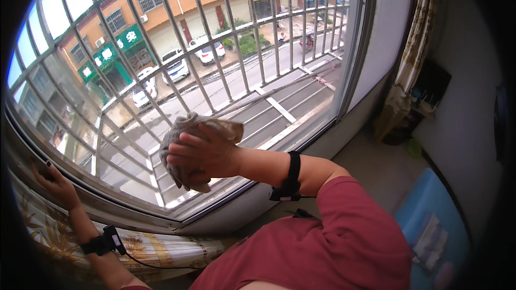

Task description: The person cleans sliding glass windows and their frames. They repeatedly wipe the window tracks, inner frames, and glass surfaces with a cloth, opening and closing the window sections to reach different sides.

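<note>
A grey-brown cloth (177, 157) is bunched under my right hand (205, 151), pressed flat against the window pane (250, 104). My fingers are spread over the cloth, and a brownish flap of it sticks out past the hand. At the lower left, my left hand (58, 185) rests on the window frame (121, 209), with its fingers apart and no object visible in it. Metal security bars (201, 72) stand outside the glass.
A patterned curtain (161, 249) hangs below the left frame, and another curtain (411, 56) hangs at the right. A blue-covered surface (427, 205) with a striped cloth (431, 241) lies at lower right. A cable (161, 266) runs from the left wrist device.
</note>
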The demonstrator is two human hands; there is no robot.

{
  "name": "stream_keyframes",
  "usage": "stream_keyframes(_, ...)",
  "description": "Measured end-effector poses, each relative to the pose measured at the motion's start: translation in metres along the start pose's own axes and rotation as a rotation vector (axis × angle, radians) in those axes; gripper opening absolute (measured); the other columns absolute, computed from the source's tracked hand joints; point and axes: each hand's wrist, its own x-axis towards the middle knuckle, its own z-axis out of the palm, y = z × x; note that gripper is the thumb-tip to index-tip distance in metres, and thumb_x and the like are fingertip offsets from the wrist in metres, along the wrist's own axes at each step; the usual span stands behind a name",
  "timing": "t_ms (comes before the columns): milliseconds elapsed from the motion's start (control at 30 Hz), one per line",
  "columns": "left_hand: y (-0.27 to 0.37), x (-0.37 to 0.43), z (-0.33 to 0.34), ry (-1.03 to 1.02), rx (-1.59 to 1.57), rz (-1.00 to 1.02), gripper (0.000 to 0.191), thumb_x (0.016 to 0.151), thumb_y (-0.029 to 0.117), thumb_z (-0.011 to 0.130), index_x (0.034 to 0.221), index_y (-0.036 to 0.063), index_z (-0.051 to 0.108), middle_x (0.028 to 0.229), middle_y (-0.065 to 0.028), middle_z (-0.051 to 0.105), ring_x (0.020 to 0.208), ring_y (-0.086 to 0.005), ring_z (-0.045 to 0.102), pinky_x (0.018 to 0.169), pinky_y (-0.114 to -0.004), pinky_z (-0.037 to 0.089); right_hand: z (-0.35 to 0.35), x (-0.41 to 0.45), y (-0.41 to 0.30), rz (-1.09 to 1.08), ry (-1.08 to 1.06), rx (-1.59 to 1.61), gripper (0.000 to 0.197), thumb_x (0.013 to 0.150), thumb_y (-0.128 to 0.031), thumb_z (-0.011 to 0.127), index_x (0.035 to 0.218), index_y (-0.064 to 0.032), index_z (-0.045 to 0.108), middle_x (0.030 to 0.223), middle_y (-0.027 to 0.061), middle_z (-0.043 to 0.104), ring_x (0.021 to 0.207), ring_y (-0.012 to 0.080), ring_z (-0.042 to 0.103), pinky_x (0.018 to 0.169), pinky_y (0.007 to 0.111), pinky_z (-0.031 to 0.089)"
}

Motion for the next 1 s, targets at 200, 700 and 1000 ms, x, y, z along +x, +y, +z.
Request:
stream_keyframes(200, -0.003, -0.001, -0.003, -0.002, 0.059, 0.102, 0.044, 0.089, 0.023, 0.044, 0.124, -0.0007, 0.034, 0.12, -0.0198, 0.043, 0.105, -0.0286, 0.047, 0.085, -0.033, 0.041, 0.006, 0.008, 0.019, -0.213, 0.105, -0.156, 0.043, 0.073, -0.043, 0.05, 0.115, -0.0319, 0.047, 0.124, -0.0094, 0.039, 0.119, 0.0172, 0.029, 0.098, 0.046, 0.017)
stream_keyframes(700, 0.018, -0.006, 0.007, -0.022, -0.133, -0.096, 0.045, 0.089, 0.02, 0.042, 0.128, 0.0009, 0.029, 0.128, -0.0184, 0.036, 0.114, -0.0304, 0.039, 0.093, -0.034, 0.033, -0.174, -0.014, 0.344, 0.849, 1.115, -0.327, 0.028, 0.075, -0.026, 0.052, 0.094, -0.008, 0.06, 0.093, 0.0092, 0.061, 0.084, 0.0203, 0.058, 0.072, 0.032, 0.046)
stream_keyframes(1000, 0.003, -0.008, 0.006, 0.002, -0.132, -0.088, 0.046, 0.089, 0.017, 0.042, 0.129, 0.0017, 0.027, 0.127, -0.0189, 0.035, 0.112, -0.0303, 0.04, 0.09, -0.034, 0.034, 0.002, 0.172, 0.047, -0.326, 0.384, -0.153, 0.067, 0.06, -0.045, 0.066, 0.12, -0.0275, 0.04, 0.127, 0.0029, 0.032, 0.122, 0.0299, 0.025, 0.096, 0.055, 0.021)
